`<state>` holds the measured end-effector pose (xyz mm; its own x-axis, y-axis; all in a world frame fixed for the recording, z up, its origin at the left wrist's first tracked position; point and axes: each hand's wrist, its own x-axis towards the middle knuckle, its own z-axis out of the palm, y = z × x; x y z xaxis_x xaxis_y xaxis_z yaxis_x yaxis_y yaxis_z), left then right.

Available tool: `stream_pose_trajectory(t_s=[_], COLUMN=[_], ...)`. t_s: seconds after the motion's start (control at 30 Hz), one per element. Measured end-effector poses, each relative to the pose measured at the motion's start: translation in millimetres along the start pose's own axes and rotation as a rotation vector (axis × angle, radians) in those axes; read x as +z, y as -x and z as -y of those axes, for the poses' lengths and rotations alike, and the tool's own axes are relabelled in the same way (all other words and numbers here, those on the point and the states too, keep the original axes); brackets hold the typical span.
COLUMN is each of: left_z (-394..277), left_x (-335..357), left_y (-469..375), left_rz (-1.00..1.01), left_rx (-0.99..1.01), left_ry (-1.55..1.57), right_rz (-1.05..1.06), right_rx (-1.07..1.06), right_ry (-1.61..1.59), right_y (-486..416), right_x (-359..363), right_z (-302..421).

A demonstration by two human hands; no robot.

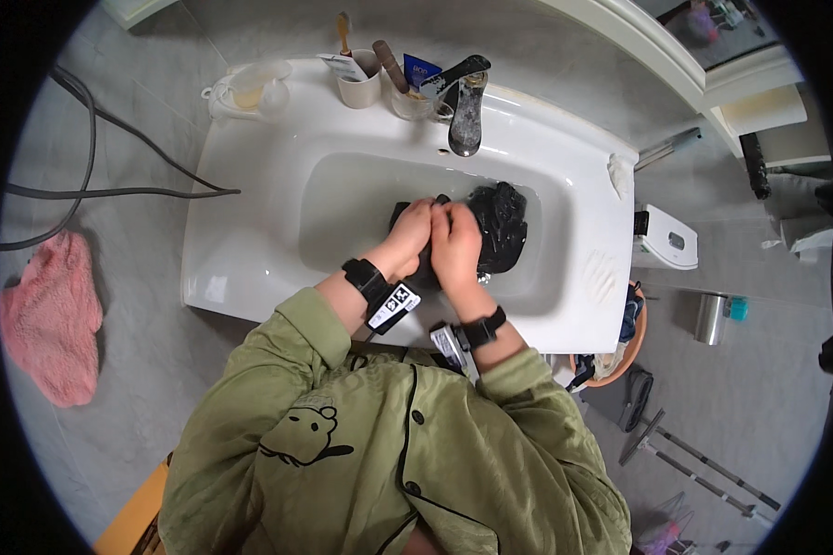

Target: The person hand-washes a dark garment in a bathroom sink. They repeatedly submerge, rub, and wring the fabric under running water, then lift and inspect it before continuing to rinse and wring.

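Both my hands are close together over a white washbasin [236, 277] that holds water. Black wet cloth is gripped by my left hand [411, 234] and my right hand [456, 244], with part of it showing between them and hanging below. More black cloth [503, 229] lies bunched in the water just right of my right hand. Above the basin stands a dark, worn faucet [466, 114] with its lever turned to the left. Each wrist carries a black strap with a small labelled device.
A cup with a toothbrush [359, 87], a glass holder [411, 104] and a soap dish [250, 97] stand on the rim. A pink towel [59, 319] and grey cables [121, 192] are at left. At right are a laundry basket [635, 347], a white bin [670, 239] and a mop [701, 479].
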<state>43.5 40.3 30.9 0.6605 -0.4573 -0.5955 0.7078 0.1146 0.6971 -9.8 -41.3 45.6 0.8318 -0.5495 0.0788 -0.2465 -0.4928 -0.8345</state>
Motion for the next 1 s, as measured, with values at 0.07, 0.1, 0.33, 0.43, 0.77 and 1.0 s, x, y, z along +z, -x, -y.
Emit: stream_pose_trajectory(t_s=[0.07, 0.1, 0.33, 0.43, 0.77, 1.0], left_z=[2.1, 2.4, -6.3, -8.5, -8.9, -13.6], left_x=[4.9, 7.5, 4.2, 7.8, 8.4, 8.7], left_y=[3.4, 3.5, 0.8, 4.3, 10.4, 16.3], left_rz=[0.033, 0.037, 0.032, 0.093, 0.088, 0.169], left_rx=[-0.195, -0.249, -0.109, -0.342, -0.309, -0.347], left_ry=[-0.142, -0.141, -0.115, -0.106, -0.192, -0.215], right_rz=[-0.191, -0.23, -0.114, -0.205, -0.149, -0.226], right_rx=[0.057, 0.148, 0.08, 0.109, 0.152, 0.098], right_ry=[0.067, 0.099, 0.181, 0.155, 0.251, 0.195], right_y=[-6.9, -9.5, -4.2, -12.7, -2.4, 1.6], right_x=[0.2, -1.9, -6.8, -8.1, -4.7, -15.2], right_z=[6.8, 9.3, 21.1, 16.0, 6.2, 13.1])
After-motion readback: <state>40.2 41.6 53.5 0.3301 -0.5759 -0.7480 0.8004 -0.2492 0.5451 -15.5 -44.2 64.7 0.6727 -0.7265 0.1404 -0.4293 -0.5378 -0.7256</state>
